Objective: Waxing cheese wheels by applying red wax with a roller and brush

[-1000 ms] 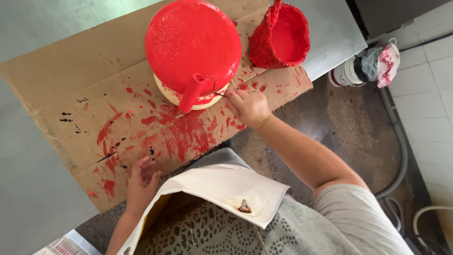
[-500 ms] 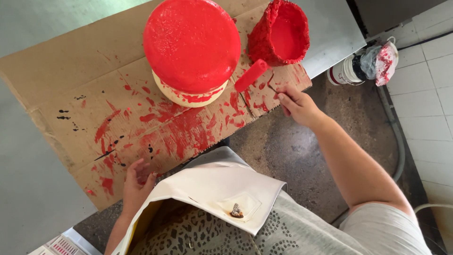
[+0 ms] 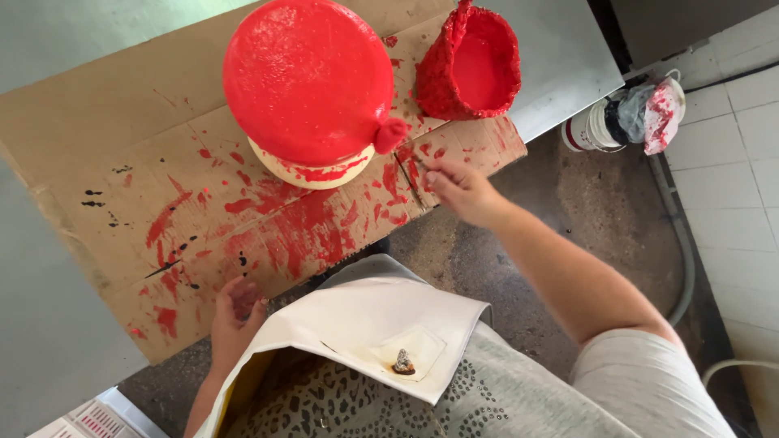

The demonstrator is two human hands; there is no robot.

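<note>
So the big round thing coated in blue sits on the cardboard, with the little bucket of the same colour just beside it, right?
Not quite: the coating is red, not blue. The head view shows the big round thing covered in glossy red, sitting on the paint-streaked cardboard, and the small bucket beside it is red too. The right hand hovers just below them.

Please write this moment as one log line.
left hand: resting on paint-stained cardboard sheet edge | right hand: apart from round red-coated wheel, fingers pinched, contents unclear | red paint bowl: behind
</note>
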